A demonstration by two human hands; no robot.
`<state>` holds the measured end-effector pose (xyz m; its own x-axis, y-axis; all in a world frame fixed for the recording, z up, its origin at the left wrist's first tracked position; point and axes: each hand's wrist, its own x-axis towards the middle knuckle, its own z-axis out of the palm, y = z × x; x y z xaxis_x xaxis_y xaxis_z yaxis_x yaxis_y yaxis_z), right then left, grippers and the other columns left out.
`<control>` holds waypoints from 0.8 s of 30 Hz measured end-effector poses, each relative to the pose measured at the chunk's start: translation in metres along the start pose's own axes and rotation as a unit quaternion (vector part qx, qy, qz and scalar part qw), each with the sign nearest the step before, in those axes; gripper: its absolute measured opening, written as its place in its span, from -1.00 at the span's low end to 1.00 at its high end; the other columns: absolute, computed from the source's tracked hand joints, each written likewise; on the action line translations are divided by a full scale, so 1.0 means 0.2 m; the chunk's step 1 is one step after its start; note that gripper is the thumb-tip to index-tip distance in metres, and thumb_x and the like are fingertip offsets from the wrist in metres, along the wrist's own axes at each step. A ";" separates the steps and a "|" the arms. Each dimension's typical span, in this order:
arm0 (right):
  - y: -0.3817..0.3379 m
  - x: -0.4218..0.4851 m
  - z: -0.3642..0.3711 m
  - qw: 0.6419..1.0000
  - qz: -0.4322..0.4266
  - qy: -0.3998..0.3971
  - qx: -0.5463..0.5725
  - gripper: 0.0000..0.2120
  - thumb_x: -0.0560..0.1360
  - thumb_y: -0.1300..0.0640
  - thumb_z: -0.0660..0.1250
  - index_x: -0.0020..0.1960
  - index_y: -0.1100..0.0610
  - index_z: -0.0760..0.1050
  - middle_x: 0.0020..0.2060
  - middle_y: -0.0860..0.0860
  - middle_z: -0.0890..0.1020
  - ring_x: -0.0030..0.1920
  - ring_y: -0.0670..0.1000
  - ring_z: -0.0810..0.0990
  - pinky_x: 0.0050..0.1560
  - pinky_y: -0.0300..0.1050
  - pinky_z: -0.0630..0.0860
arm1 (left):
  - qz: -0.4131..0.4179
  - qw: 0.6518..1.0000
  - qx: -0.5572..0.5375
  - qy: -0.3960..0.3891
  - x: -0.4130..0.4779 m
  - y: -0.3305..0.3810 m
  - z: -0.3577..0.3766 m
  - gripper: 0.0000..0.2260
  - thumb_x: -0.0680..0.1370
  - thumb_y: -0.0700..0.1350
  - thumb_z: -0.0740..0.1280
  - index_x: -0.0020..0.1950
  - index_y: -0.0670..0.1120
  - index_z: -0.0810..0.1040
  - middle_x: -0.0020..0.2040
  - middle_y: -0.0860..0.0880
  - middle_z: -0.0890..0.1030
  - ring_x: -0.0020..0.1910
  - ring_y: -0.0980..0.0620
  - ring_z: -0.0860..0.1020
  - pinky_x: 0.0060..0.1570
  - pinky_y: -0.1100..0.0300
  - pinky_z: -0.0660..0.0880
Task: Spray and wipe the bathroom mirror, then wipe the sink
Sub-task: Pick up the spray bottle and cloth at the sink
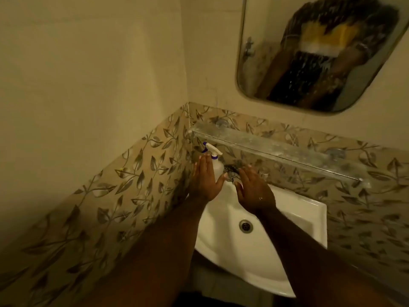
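Observation:
A clear spray bottle (215,165) with a white and purple trigger head stands on the back left corner of the white sink (294,220). My left hand (204,180) lies against its left side with straight fingers and the thumb reaching under the bottle's front. My right hand (254,190) hovers over the back of the basin near the tap (231,172), fingers spread and relaxed, holding nothing. The mirror (270,69) hangs on the wall at upper right, streaked with wet droplets. No cloth is visible.
A glass shelf (287,149) runs along the wall above the sink, just over the bottle and tap. Leaf-patterned tiles (124,187) cover the lower walls, meeting in a corner left of the bottle. The drain (245,226) sits in the basin's middle.

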<state>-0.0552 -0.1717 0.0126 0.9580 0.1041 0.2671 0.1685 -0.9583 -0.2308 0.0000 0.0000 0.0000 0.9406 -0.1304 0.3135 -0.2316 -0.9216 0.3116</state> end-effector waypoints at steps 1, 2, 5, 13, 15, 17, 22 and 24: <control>0.00 0.02 0.03 0.999 0.012 -0.033 0.006 -0.51 0.67 0.00 0.19 0.51 0.22 0.37 0.46 0.19 0.47 0.51 0.22 0.38 0.46 0.13 0.37 | -0.015 1.000 -0.016 -0.012 0.03 -0.01 0.02 -0.20 0.54 0.35 0.08 0.59 -0.17 0.10 0.59 -0.17 0.19 0.58 -0.15 0.13 0.54 -0.05 0.16; 0.00 0.04 0.05 0.998 0.033 -0.055 0.013 -0.53 0.67 -0.01 0.19 0.51 0.18 0.37 0.45 0.16 0.47 0.48 0.19 0.41 0.41 0.11 0.42 | -0.039 0.999 -0.026 -0.016 0.05 -0.02 0.02 -0.22 0.54 0.32 0.15 0.59 -0.16 0.11 0.57 -0.17 0.22 0.56 -0.16 0.17 0.52 -0.04 0.19; 0.01 0.11 0.12 0.988 0.089 -0.128 0.014 -0.56 0.66 -0.02 0.21 0.49 0.10 0.37 0.45 0.09 0.47 0.41 0.14 0.46 0.34 0.07 0.47 | -0.095 0.995 -0.031 -0.013 0.13 -0.07 0.08 -0.25 0.52 0.26 0.30 0.55 -0.15 0.19 0.48 -0.17 0.34 0.44 -0.15 0.34 0.40 0.01 0.32; 0.00 0.35 0.33 0.962 0.166 -0.218 0.019 -0.56 0.61 0.09 0.30 0.47 0.01 0.38 0.44 0.04 0.47 0.40 0.12 0.47 0.35 0.07 0.48 | -0.180 0.981 -0.055 -0.053 0.38 -0.12 0.24 -0.15 0.51 0.25 0.35 0.59 -0.17 0.07 0.56 -0.18 0.21 0.52 -0.14 0.24 0.46 0.05 0.24; 0.00 0.42 0.37 0.960 0.168 -0.222 0.001 -0.55 0.61 0.15 0.30 0.48 0.02 0.37 0.45 0.06 0.45 0.41 0.14 0.46 0.35 0.06 0.48 | -0.184 0.979 -0.048 -0.068 0.44 -0.14 0.28 -0.10 0.51 0.28 0.35 0.61 -0.18 0.01 0.59 -0.20 0.13 0.56 -0.16 0.16 0.51 0.02 0.16; 0.01 0.48 0.41 0.961 0.173 -0.216 -0.011 -0.54 0.61 0.19 0.28 0.49 0.05 0.35 0.46 0.10 0.43 0.44 0.16 0.43 0.40 0.07 0.44 | -0.191 0.977 -0.051 -0.085 0.50 -0.16 0.32 -0.07 0.49 0.30 0.35 0.61 -0.18 -0.01 0.60 -0.21 0.10 0.58 -0.18 0.11 0.53 -0.03 0.11; 0.05 0.64 0.48 0.957 0.194 -0.213 -0.032 -0.46 0.57 0.26 0.34 0.52 0.10 0.34 0.48 0.18 0.38 0.46 0.23 0.38 0.42 0.13 0.44 | -0.239 0.950 -0.179 -0.088 0.61 -0.17 0.41 -0.05 0.41 0.20 0.50 0.60 -0.14 0.07 0.57 -0.21 0.21 0.54 -0.20 0.20 0.47 -0.12 0.28; 0.07 0.71 0.51 0.945 0.215 -0.242 -0.041 -0.49 0.57 0.21 0.35 0.51 0.08 0.39 0.50 0.16 0.34 0.47 0.24 0.36 0.41 0.16 0.45 | -0.252 0.940 -0.212 -0.092 0.64 -0.18 0.44 -0.04 0.39 0.18 0.53 0.59 -0.12 0.09 0.55 -0.19 0.24 0.53 -0.19 0.23 0.46 -0.10 0.30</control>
<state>0.1061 -0.1432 -0.0481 0.9312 -0.2095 -0.2985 -0.2603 -0.9551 -0.1418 0.1510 -0.0152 -0.0506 0.9752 0.1875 -0.1176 0.2137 -0.6593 0.7208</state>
